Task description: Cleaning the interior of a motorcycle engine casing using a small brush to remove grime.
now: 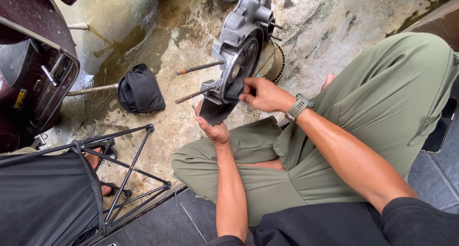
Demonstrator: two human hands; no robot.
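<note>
Gripping the engine casing (237, 45) underneath, left hand (213, 126); right hand (263, 94) pinching above

A wet, stained concrete floor (330, 21) fills the upper part of the view, with a puddle (114, 31) spreading at upper left. A crumpled black cloth (141, 89) lies on the damp ground, just beside a thin metal rod (93, 89) that reaches toward it from the dark maroon scooter body (33, 59) at the left edge. Below the cloth, a black folding metal frame (129, 174) stands partly on the concrete and partly over dark floor tiles (167, 222). A foot in a sandal (103, 153) shows behind the frame, next to a black fabric seat (45, 198) at lower left.
</note>
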